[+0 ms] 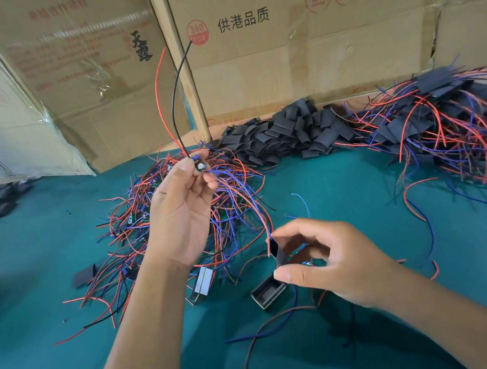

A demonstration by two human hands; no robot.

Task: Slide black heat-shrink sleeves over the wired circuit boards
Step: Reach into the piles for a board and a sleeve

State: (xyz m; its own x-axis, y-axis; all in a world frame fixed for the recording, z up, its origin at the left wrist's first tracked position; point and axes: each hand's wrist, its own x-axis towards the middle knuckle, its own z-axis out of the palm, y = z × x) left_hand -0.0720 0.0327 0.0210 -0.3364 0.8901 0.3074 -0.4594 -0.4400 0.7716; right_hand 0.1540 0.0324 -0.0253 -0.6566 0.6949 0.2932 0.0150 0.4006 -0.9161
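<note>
Above the tangle of loose wired boards [182, 214], the left hand [182, 205] is up, thumb and fingers pinched on a small circuit board [201, 166] w/ a red lead and a black lead standing up toward the cardboard boxes [276, 48]. Nearer the camera from that tangle, the right hand [330, 258] pinches a black heat-shrink sleeve [277, 251] between thumb and forefinger, mouth turned up and toward the board.

Key relation: board sits up and to the left of the sleeve, away from the camera, clearly apart. Blue and red leads droop from the board down to the sleeve mouth, and look to be just entering it. So the sleeve's long axis roughly follows those leads; likely move is the right hand sliding it up along them, or the left drawing the board down.

Hard to make out: whether leads are truly inside the sleeve, since fingers cover its lower part. Board detail is too small to read. Beyond the tangle to the right, a heap of spare sleeves [285, 136], then a pile of finished sleeved boards [451, 115].
</note>
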